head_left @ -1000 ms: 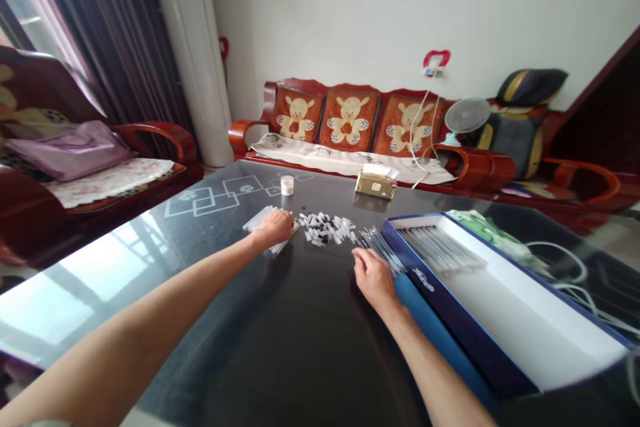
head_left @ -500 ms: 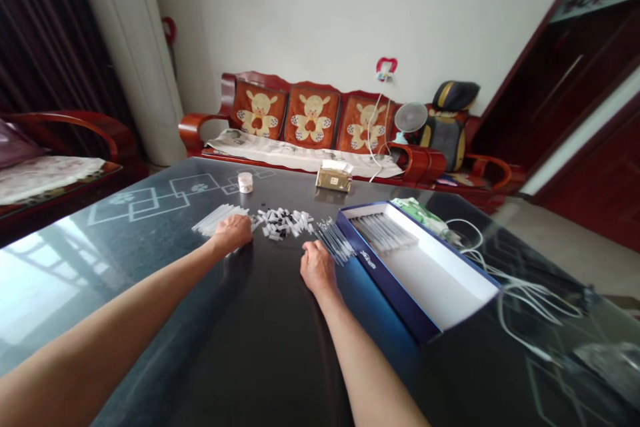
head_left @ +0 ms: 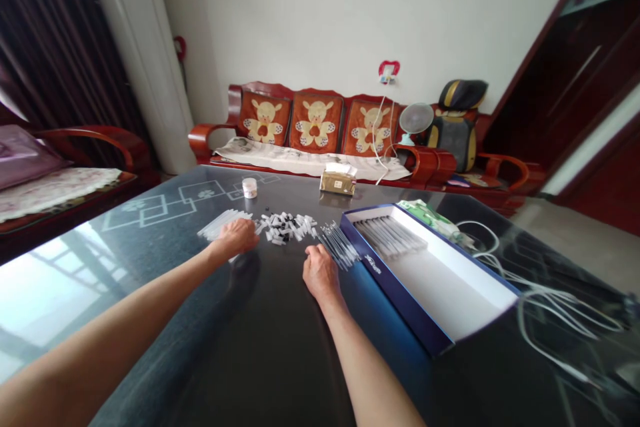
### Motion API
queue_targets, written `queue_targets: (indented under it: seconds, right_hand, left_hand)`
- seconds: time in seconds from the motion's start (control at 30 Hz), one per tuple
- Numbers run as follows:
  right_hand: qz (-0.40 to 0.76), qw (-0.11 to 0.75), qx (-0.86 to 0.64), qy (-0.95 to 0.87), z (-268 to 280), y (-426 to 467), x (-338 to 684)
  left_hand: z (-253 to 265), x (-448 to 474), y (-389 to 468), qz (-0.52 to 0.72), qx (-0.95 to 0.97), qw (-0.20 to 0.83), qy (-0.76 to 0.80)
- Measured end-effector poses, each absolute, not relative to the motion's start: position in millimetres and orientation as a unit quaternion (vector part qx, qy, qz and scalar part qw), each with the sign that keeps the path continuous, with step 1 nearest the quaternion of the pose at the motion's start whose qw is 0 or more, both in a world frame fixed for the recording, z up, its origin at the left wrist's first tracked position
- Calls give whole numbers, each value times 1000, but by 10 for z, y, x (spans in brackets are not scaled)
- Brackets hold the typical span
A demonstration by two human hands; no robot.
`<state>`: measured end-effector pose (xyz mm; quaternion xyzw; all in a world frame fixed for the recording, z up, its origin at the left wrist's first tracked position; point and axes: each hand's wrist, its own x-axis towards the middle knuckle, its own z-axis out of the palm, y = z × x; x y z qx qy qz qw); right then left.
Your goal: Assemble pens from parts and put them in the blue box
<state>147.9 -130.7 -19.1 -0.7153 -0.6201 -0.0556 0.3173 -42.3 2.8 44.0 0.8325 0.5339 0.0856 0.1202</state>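
My left hand is over the right end of a pile of clear plastic pen barrels, its fingers curled down. A short pale end shows just below that hand; whether it is gripped is hidden. My right hand rests on the dark table with fingers bent inward, and what they hold, if anything, is out of sight. Just beyond it lies a bundle of thin pen refills. Between and behind the hands is a heap of small white and black pen caps or end pieces.
A blue box with a white inside stands at the right, holding a row of assembled-looking pens. Behind it are a green packet and white cables. A small round tub and a tissue pack stand farther back.
The view has shifted slightly, so the scene sits a little lower and farther right. Both hands stay near the same piles, with only slight movement.
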Motion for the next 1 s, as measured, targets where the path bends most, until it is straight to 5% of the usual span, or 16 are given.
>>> queue_targets:
  seconds: [0.17, 0.33, 0.6, 0.7, 0.87, 1.0]
  right_hand:
    - [-47, 343, -704, -620, -200, -1288, 1497]
    - [-40, 364, -697, -617, -210, -1279, 1521]
    - [-41, 372, -693, -615, -212, -1277, 1540]
    - [-43, 381, -687, -618, -212, -1276, 1547]
    - [-78, 462, -654, -593, -226, -1295, 1578]
    - [-110, 447, -679, -572, -177, -1295, 1684]
  left_hand:
    - [442, -391, -115, 49, 830, 237, 503]
    - [242, -238, -189, 147, 740, 517, 404]
    - [118, -24, -148, 320, 697, 557, 318]
    - [55, -35, -156, 354, 767, 443, 301]
    - [-61, -85, -178, 352, 875, 70, 325]
    - [-37, -101, -194, 319, 878, -82, 348]
